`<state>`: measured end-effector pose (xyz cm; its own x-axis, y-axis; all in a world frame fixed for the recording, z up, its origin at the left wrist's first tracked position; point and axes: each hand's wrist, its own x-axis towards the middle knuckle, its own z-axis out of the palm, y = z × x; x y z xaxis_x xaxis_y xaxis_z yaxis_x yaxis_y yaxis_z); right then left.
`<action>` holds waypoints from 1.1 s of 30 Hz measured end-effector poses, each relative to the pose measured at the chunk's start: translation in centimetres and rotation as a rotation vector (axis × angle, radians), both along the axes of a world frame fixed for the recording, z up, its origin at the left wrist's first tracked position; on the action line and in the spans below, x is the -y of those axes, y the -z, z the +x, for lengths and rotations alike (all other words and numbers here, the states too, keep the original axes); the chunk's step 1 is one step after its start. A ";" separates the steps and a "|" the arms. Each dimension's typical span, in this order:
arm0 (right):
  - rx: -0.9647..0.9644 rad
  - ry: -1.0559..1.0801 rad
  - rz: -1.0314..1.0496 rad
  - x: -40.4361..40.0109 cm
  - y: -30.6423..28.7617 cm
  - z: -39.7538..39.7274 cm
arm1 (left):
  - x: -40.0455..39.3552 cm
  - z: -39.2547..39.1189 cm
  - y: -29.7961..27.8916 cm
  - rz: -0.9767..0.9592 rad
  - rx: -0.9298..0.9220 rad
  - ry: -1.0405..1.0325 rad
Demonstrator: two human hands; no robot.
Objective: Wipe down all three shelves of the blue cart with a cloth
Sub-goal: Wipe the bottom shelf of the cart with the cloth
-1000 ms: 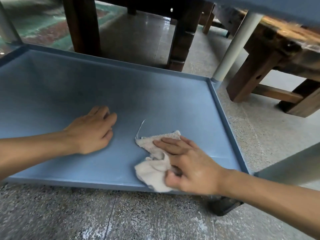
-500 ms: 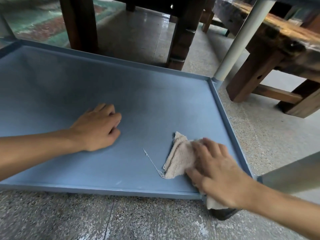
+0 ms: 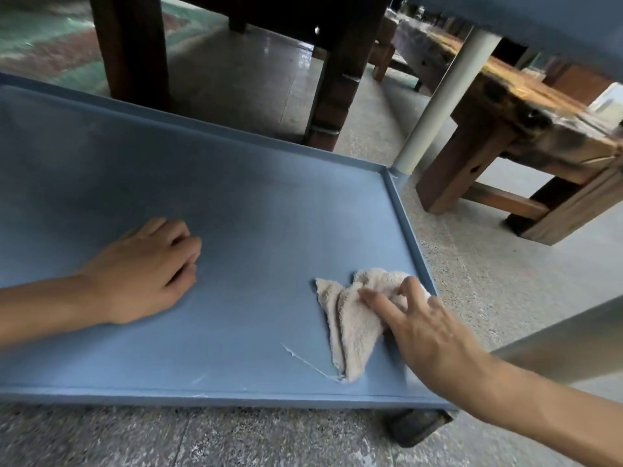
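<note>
The blue cart's bottom shelf point(image 3: 263, 210) fills the view, low over the floor. A beige terry cloth point(image 3: 347, 318) lies crumpled on its right side, close to the right rim, with a loose white thread trailing toward the front edge. My right hand point(image 3: 424, 332) presses on the cloth with spread fingers, covering its right part. My left hand point(image 3: 145, 271) rests on the shelf left of centre, fingers curled, nothing in it. The underside of the shelf above point(image 3: 539, 21) shows at the top right.
A white cart post point(image 3: 438, 96) rises from the shelf's far right corner. Dark wooden table legs point(image 3: 333, 79) stand behind the cart. A rough wooden bench point(image 3: 526, 129) sits to the right. A black caster point(image 3: 418, 426) shows under the front right corner on speckled floor.
My right hand has slid the cloth from the shelf's middle front toward the right rim, then pushed it a little farther back. My left hand has stayed in place.
</note>
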<state>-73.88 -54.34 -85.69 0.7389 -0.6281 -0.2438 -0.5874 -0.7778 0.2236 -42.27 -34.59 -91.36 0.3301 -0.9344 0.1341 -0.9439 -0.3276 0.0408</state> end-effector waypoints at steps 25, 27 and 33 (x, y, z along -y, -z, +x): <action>0.321 0.312 -0.010 15.7 2.8 24.0 | 0.1 0.3 -0.4 -0.083 -0.018 0.147; 0.377 0.160 0.035 14.2 3.1 25.1 | 0.2 0.6 -0.5 -0.099 -0.057 0.167; 0.541 -0.252 0.438 4.7 4.1 28.0 | 0.4 1.0 -0.2 -0.152 -0.215 0.064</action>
<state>-45.86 -59.01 -89.82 0.9357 -0.3527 0.0061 -0.3197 -0.8550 -0.4083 -41.24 -35.03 -91.19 0.3068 -0.9289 0.2073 -0.9268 -0.2421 0.2870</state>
